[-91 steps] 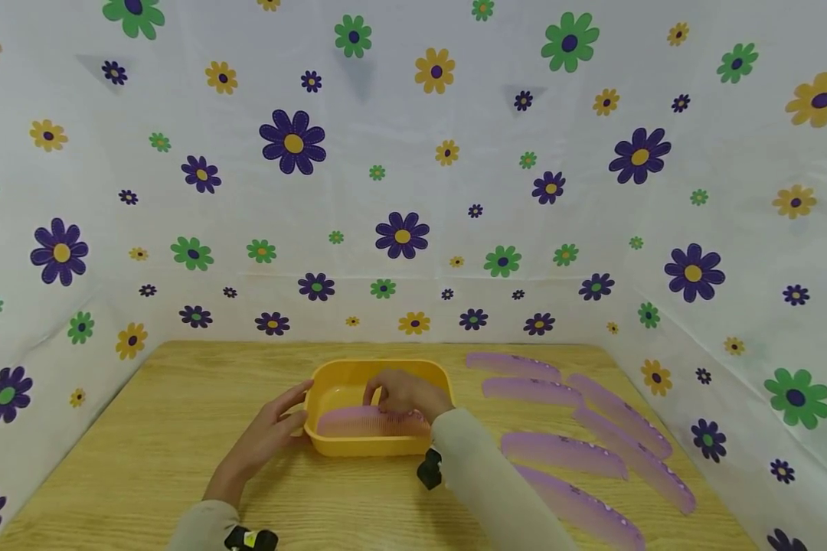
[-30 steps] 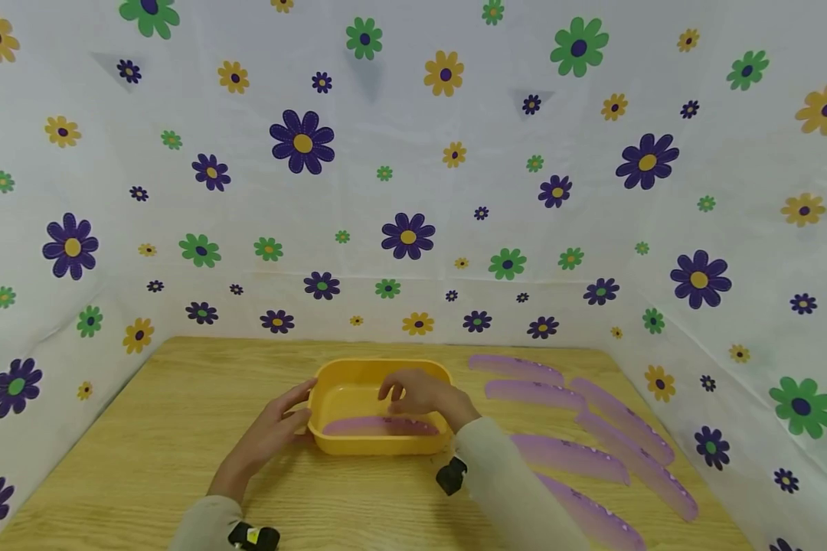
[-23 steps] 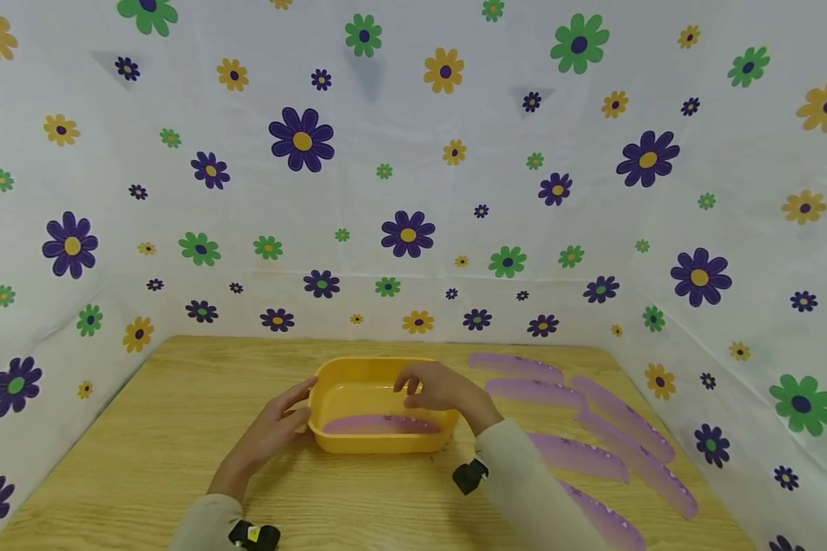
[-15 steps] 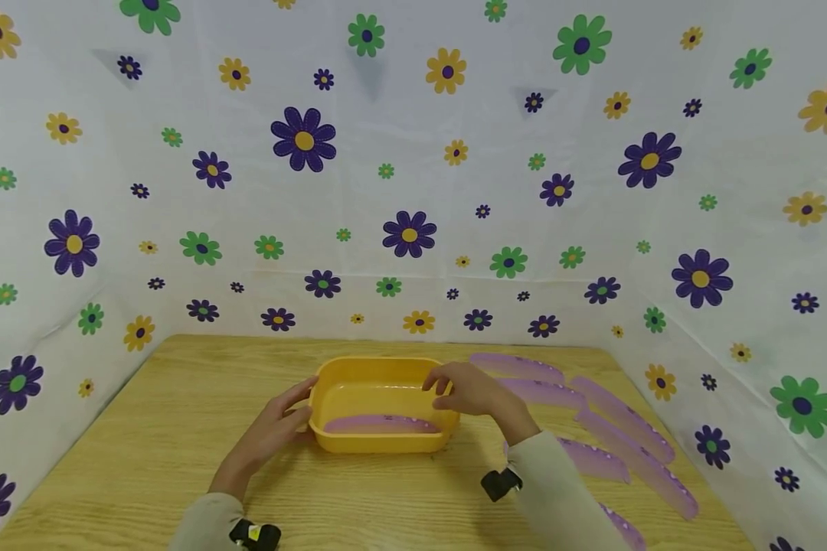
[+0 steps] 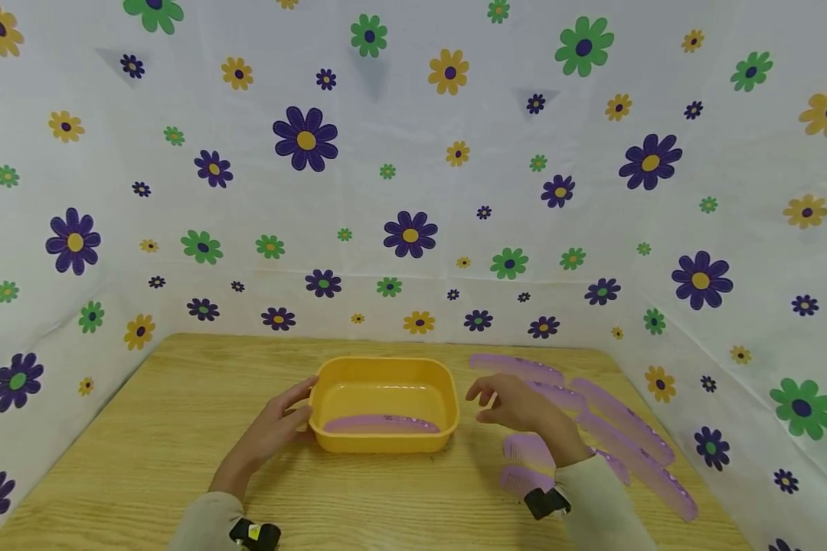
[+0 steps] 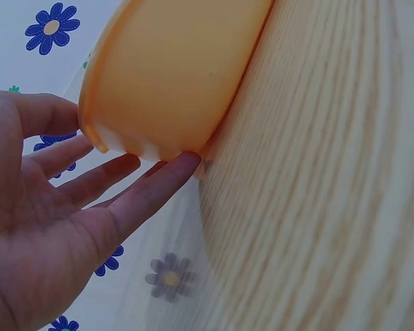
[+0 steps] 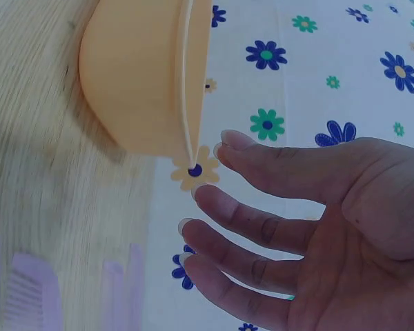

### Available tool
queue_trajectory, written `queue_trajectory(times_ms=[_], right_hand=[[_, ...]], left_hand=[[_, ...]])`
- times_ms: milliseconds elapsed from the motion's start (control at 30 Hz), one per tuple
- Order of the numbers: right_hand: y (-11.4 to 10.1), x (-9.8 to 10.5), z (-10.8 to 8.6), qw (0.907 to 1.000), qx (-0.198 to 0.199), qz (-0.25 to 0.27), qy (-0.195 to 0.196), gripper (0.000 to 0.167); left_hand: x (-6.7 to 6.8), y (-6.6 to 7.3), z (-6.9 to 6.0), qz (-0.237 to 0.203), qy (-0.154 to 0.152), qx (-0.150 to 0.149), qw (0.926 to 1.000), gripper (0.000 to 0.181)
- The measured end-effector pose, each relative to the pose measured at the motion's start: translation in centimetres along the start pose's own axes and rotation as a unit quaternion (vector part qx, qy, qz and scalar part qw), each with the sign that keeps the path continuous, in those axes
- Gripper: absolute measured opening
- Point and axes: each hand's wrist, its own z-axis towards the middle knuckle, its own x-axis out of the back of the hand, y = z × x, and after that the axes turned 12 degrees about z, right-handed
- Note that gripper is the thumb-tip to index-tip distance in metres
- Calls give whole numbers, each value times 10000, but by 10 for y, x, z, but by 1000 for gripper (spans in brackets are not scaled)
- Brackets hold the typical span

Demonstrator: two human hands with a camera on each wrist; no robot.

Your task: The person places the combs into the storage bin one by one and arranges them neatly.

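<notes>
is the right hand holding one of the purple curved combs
No, the right wrist view shows the right hand with its fingers spread apart and nothing in their grasp.

No legible text, numbers or signs.

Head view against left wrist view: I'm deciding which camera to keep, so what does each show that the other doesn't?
Only the head view: the right hand, the comb lying inside the tub, the other combs on the table, and the sleeves.
Only the left wrist view: the palm of the left hand and a near look at the tub's outer end wall.
Both: left hand, tub, table, flowered cloth.
</notes>
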Motion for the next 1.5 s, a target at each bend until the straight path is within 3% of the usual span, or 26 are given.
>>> queue_trajectory(times_ms=[667,1200,1500], right_hand=[[40,19,-47,9972,-455,356,483,29],[60,22,-53,9958,-484,425,647,29],[66,22,-52,9943,-702,380,708,28]], left_hand=[[2,1,0,55,33,-25,10000,58],[-1,3,1,-30,63,-105,9999,58],[-2,2,1,-17,69,-124,9999,59]])
